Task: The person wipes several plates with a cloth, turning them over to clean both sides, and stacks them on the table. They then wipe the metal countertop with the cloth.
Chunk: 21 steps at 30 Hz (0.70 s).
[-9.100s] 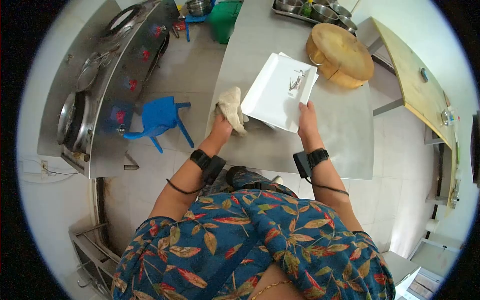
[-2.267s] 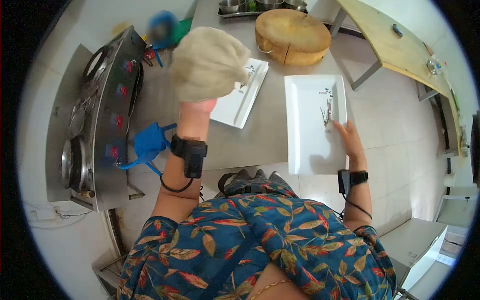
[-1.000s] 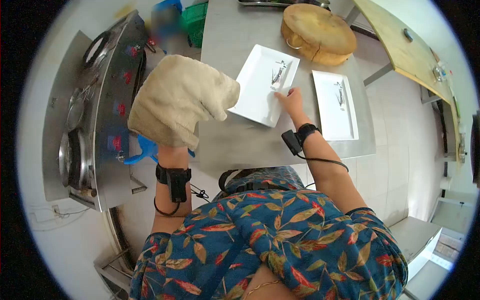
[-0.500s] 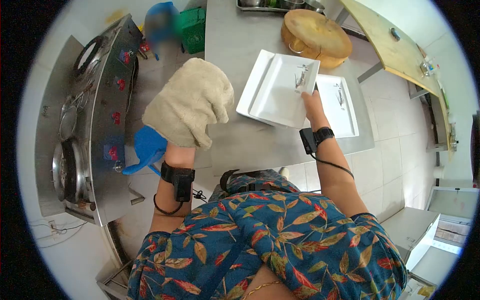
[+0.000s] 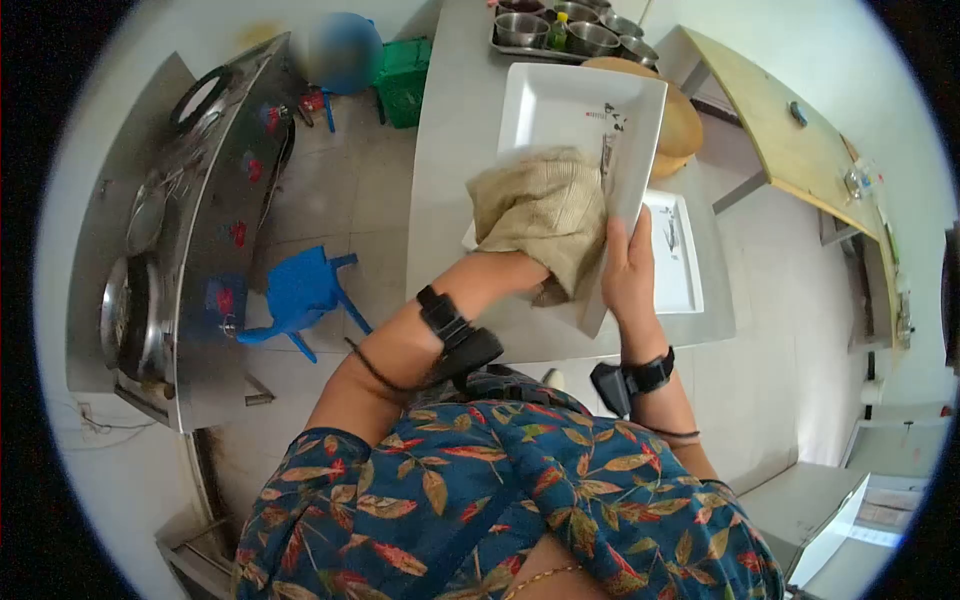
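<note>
- In the head view, held a glossy white plate (image 5: 560,105) in the right grip (image 5: 632,275): smooth, rectangular, straight-walled, with a small dark plant motif near the right wall.
- Closed the right grip on the plate's right rim, thumb at the wall, some fingers hidden behind.
- Had the plate tilted over a grey metal desk (image 5: 450,110), its inner face in view to the left of the right grip.
- Held a beige cloth (image 5: 545,205), finely ribbed and crumpled, in the left grip (image 5: 527,272); could not tell the spread of the fingers beneath the folds.
- Had the cloth across the plate's inner face, seemingly touching it, between left grip and motif.
- Saw a second plate (image 5: 672,275) flat on the desk, just right of the right grip.
- Counted two plates for certain; noticed a white sliver (image 5: 468,238) left of the cloth, too covered to identify.
- Counted one cloth, one round wooden block (image 5: 682,125) partly hidden behind the held plate, and one shallow tray (image 5: 540,53) with at least five shiny metal bowls (image 5: 520,32) and one bottle (image 5: 559,30).
- Counted one blue plastic stool (image 5: 303,287) to the left, beside a metal stove (image 5: 200,330) with four red knobs.
</note>
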{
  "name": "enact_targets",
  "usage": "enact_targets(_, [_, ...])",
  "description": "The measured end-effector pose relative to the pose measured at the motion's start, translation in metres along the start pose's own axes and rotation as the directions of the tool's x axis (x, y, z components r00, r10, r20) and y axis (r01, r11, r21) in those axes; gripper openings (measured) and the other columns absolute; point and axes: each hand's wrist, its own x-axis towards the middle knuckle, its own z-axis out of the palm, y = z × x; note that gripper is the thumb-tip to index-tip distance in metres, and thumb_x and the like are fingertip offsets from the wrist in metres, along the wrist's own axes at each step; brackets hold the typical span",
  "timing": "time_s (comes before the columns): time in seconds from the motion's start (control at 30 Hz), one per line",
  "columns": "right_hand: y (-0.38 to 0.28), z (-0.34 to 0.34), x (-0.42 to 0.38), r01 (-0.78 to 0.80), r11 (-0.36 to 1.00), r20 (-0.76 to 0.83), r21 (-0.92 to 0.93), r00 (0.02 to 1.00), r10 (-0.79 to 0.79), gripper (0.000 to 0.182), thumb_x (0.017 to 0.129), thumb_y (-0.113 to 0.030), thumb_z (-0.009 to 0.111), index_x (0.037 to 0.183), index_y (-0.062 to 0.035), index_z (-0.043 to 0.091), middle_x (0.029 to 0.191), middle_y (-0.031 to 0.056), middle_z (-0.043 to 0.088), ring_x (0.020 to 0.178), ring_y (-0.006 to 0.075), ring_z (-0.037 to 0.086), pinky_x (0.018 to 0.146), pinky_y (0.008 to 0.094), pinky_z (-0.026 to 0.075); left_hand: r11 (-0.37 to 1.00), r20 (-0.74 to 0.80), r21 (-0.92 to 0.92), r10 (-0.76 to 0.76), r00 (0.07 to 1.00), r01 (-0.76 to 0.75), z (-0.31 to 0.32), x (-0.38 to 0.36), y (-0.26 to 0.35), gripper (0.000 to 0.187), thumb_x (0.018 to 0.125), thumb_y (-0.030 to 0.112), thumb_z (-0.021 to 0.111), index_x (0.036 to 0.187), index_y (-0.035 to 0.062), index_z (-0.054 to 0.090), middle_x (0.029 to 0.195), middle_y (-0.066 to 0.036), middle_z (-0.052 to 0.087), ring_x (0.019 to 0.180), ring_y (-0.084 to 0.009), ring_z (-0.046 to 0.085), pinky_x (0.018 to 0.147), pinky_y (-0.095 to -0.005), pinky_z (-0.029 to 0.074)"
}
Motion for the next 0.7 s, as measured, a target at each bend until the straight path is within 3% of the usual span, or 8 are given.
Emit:
enact_targets(0.03, [-0.003, 0.000, -0.004, 0.095, 0.994, -0.033, -0.048, 0.995, -0.097, 0.033, 0.093, -0.013, 0.038, 0.123, 0.0005, 0.037, 0.110, 0.0135, 0.050, 0.100, 0.0188, 0.047, 0.088, 0.0276, 0.036, 1.000, 0.033, 0.029, -0.004, 0.999, 0.003, 0.004, 0.012, 0.002, 0.044, 0.088, 0.028, 0.046, 0.127, 0.0088, 0.040, 0.134, -0.010, 0.036, 0.123, -0.0255, 0.034, 0.104, -0.0372, 0.026])
enact_targets(0.1, [-0.023, -0.013, -0.018, -0.105, 0.992, 0.132, 0.068, 0.987, 0.096, 0.034, 0.092, -0.012, 0.039, 0.124, 0.0003, 0.036, 0.113, 0.0132, 0.049, 0.104, 0.0188, 0.045, 0.090, 0.0276, 0.034, 0.971, -0.024, 0.223, 0.094, 0.995, -0.087, 0.001, 0.034, 0.010, 0.046, 0.087, 0.029, 0.046, 0.128, 0.0096, 0.039, 0.134, -0.010, 0.036, 0.124, -0.0257, 0.033, 0.104, -0.0370, 0.026])
enact_targets(0.17, [-0.018, -0.025, -0.025, -0.064, 0.994, 0.157, 0.091, 0.986, 0.049, 0.036, 0.092, -0.013, 0.039, 0.126, 0.0002, 0.035, 0.116, 0.0128, 0.047, 0.108, 0.0186, 0.043, 0.093, 0.0271, 0.032, 0.918, -0.078, 0.371, 0.183, 0.980, -0.142, -0.004, 0.053, 0.024, 0.047, 0.087, 0.029, 0.046, 0.129, 0.0104, 0.038, 0.134, -0.011, 0.036, 0.124, -0.0258, 0.033, 0.104, -0.0368, 0.025])
enact_targets(0.3, [-0.012, -0.065, -0.007, -0.077, 0.986, 0.056, 0.150, 0.996, 0.069, 0.035, 0.093, -0.016, 0.038, 0.124, 0.0004, 0.037, 0.115, 0.0150, 0.049, 0.105, 0.0217, 0.047, 0.091, 0.0310, 0.035, 0.796, -0.076, 0.530, 0.388, 0.918, -0.292, 0.031, 0.072, 0.048, 0.049, 0.086, 0.030, 0.046, 0.131, 0.0120, 0.036, 0.134, -0.012, 0.036, 0.124, -0.0262, 0.032, 0.104, -0.0364, 0.024])
enact_targets(0.33, [-0.014, -0.078, -0.001, -0.080, 0.982, 0.025, 0.170, 0.997, 0.077, 0.034, 0.094, -0.016, 0.037, 0.124, 0.0000, 0.037, 0.114, 0.0127, 0.050, 0.105, 0.0183, 0.046, 0.091, 0.0298, 0.035, 0.779, -0.073, 0.535, 0.429, 0.900, -0.328, 0.047, 0.068, 0.056, 0.050, 0.086, 0.030, 0.047, 0.131, 0.0124, 0.035, 0.134, -0.012, 0.036, 0.124, -0.0263, 0.032, 0.104, -0.0363, 0.024])
enact_targets(0.43, [0.002, -0.107, 0.008, -0.040, 0.963, -0.005, 0.268, 0.999, 0.043, 0.034, 0.094, -0.016, 0.036, 0.124, -0.0002, 0.038, 0.112, 0.0118, 0.050, 0.105, 0.0173, 0.045, 0.091, 0.0293, 0.035, 0.938, -0.078, 0.264, 0.254, 0.964, -0.226, 0.083, 0.065, 0.080, 0.052, 0.083, 0.027, 0.050, 0.131, 0.0122, 0.036, 0.131, -0.012, 0.039, 0.121, -0.0272, 0.036, 0.102, -0.0370, 0.026])
enact_targets(0.53, [0.001, -0.117, 0.001, 0.002, 0.986, 0.005, 0.168, 1.000, -0.003, 0.034, 0.094, -0.016, 0.035, 0.124, -0.0002, 0.039, 0.112, 0.0110, 0.050, 0.106, 0.0172, 0.044, 0.092, 0.0286, 0.033, 0.861, -0.145, 0.455, 0.323, 0.935, -0.227, 0.078, 0.087, 0.076, 0.049, 0.078, 0.019, 0.056, 0.124, 0.0108, 0.045, 0.128, -0.010, 0.042, 0.118, -0.0274, 0.040, 0.100, -0.0387, 0.031])
enact_targets(0.7, [0.006, -0.130, 0.005, -0.061, 0.977, 0.009, 0.203, 0.998, 0.061, 0.034, 0.094, -0.019, 0.037, 0.123, -0.0011, 0.041, 0.111, 0.0114, 0.051, 0.104, 0.0167, 0.045, 0.091, 0.0280, 0.034, 0.859, -0.055, 0.471, 0.256, 0.965, -0.202, 0.078, 0.096, 0.092, 0.051, 0.081, 0.024, 0.052, 0.128, 0.0104, 0.040, 0.128, -0.011, 0.042, 0.118, -0.0264, 0.040, 0.100, -0.0371, 0.030])
